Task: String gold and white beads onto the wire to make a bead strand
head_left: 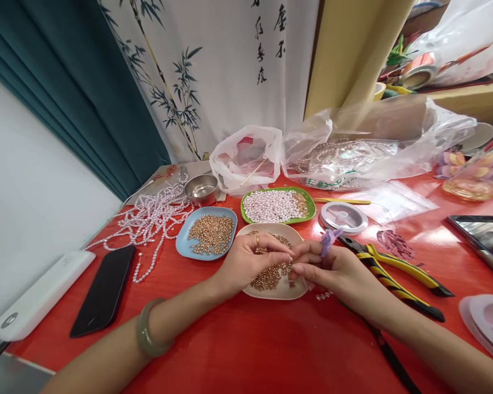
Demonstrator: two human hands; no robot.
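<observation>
My left hand (250,261) and my right hand (332,271) meet fingertip to fingertip over a beige dish (290,291) of small gold beads. The left fingers are pinched together, and what they hold is too small to name. A green bangle sits on the left wrist. My right hand is closed with a small purple piece (327,239) sticking up from its fingers. A few loose beads (324,296) lie on the red table (238,345) just under the right hand.
A blue dish (183,245) of gold beads and a green dish (310,207) of pale pearls stand behind. Pearl strands (152,216), a metal cup (201,189), a thread spool (344,217), yellow-handled pliers (398,273), two phones, a white power bank (41,295) and plastic bags surround them.
</observation>
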